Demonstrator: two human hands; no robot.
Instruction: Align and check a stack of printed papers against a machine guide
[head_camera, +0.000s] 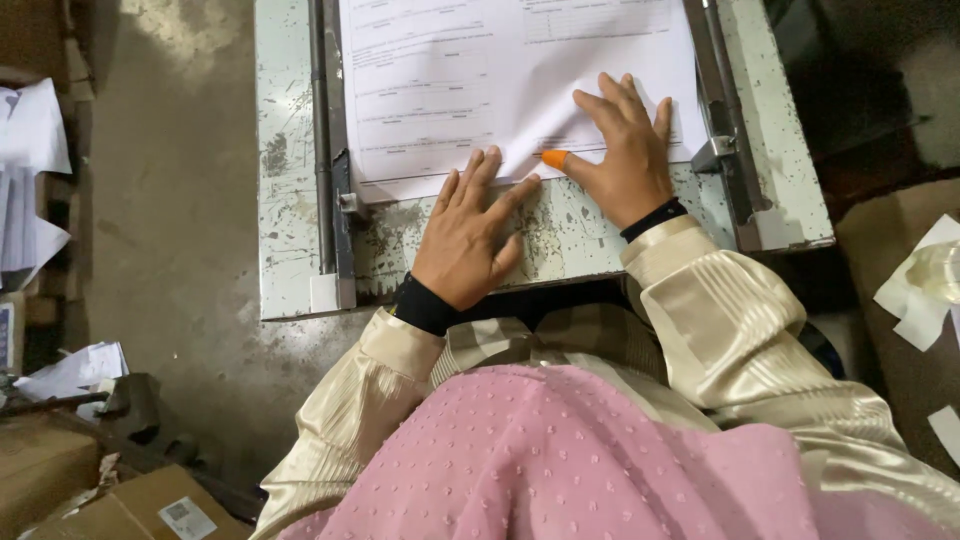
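Observation:
A stack of white printed sheets lies on a worn, pale green metal table between two metal guide rails. My left hand rests flat with fingers spread at the stack's near edge, fingertips touching the paper. My right hand presses flat on the near right part of the sheets. Its thumb wears an orange rubber tip that touches the paper edge close to my left fingertips. Neither hand grips anything.
A left guide rail and a right guide rail run along the stack. Loose papers and cardboard boxes lie on the concrete floor at left. Paper scraps and a tape roll sit on cardboard at right.

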